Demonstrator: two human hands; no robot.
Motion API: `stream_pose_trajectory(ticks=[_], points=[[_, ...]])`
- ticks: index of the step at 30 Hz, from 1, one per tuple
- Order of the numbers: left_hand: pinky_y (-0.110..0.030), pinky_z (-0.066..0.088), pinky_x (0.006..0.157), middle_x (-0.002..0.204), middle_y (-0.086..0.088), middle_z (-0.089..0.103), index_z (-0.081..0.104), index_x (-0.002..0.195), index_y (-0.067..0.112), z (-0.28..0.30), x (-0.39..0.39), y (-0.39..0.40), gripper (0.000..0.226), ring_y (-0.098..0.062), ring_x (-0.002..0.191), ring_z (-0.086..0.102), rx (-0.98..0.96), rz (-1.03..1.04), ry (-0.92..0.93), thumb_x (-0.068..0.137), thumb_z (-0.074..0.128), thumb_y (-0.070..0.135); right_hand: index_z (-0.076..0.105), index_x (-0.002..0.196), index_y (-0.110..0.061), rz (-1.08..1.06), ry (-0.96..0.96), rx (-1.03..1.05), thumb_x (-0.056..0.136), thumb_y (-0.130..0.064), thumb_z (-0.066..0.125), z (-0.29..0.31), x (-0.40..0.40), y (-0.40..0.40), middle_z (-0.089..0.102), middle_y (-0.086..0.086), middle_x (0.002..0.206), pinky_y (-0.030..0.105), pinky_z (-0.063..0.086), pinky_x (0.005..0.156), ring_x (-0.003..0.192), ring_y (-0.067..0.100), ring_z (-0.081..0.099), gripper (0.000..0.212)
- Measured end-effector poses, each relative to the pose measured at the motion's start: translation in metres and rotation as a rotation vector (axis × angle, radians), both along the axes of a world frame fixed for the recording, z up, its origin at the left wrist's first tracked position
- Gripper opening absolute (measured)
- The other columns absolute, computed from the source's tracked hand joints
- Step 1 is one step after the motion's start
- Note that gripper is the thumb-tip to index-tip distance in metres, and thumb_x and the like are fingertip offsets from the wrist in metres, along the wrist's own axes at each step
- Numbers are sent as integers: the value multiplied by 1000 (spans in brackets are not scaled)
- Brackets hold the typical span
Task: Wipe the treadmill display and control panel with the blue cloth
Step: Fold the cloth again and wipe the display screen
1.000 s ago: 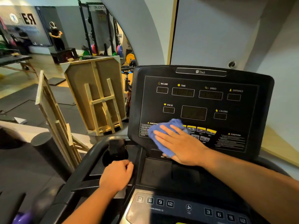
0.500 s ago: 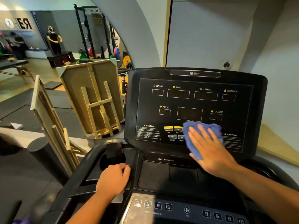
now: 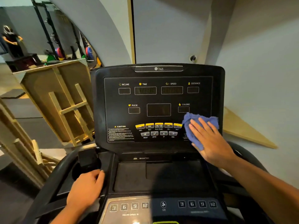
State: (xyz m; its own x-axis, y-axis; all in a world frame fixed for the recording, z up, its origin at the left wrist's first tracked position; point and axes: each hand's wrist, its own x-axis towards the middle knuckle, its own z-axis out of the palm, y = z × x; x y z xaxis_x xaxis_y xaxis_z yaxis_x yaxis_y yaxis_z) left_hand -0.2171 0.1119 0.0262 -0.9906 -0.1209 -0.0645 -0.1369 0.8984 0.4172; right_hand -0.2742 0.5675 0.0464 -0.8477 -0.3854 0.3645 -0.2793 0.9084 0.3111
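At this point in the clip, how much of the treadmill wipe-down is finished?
Done: over the last second the blue cloth swept the console's bottom band, left caution text past the yellow buttons. In hand: the right hand presses it flat at the lower right corner; the left hand braces on the frame. Left, apparently: the upper readouts and the lower keypad.

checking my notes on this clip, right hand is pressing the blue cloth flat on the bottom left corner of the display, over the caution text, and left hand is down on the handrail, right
Not quite. In the head view the right hand presses the blue cloth on the bottom right corner of the display, past the yellow buttons. The left hand is down on the handrail, as you said.
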Motion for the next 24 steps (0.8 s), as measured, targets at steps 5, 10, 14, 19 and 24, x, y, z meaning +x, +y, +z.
stream_pose_trajectory(ticks=[5, 10, 14, 19, 24], points=[[-26, 45, 58, 66, 6, 69, 70, 74, 31, -3, -1, 0, 41, -4, 62, 61, 28, 22, -33, 105, 46, 42, -2, 160, -11, -315, 155, -527, 100, -56, 21, 35, -39, -59, -5, 10, 168, 48, -2, 126, 156, 33, -6, 78], [-30, 46, 62, 67, 6, 70, 71, 74, 33, -4, -4, -1, 40, -5, 65, 60, 31, 17, -41, 104, 46, 43, 2, 160, -4, -1, 100, -40, 103, -56, 30, -12, -11, -53, 5, 18, 168, 54, 10, 125, 155, 37, -5, 82], [-35, 48, 69, 75, 8, 69, 71, 76, 36, -6, -5, -2, 39, -12, 73, 60, 30, 32, -48, 103, 46, 47, -5, 160, -11, -112, 142, -129, 100, -46, 45, -19, -11, -10, -9, 11, 169, 45, 2, 126, 156, 28, -9, 86], [-37, 52, 75, 78, 4, 70, 67, 71, 33, -10, -6, -4, 39, -21, 77, 64, 34, 61, -42, 101, 48, 49, -6, 159, -7, -311, 248, -519, 104, -53, 26, 62, -62, -61, -2, 15, 168, 49, 1, 126, 156, 33, -6, 79], [-36, 51, 74, 77, 6, 69, 67, 71, 33, -8, -5, -4, 39, -16, 75, 63, 54, 52, -45, 102, 47, 47, 2, 159, -2, -24, 185, -112, 103, -56, 30, 42, -58, -91, -4, 18, 167, 49, 2, 126, 155, 38, -5, 83]])
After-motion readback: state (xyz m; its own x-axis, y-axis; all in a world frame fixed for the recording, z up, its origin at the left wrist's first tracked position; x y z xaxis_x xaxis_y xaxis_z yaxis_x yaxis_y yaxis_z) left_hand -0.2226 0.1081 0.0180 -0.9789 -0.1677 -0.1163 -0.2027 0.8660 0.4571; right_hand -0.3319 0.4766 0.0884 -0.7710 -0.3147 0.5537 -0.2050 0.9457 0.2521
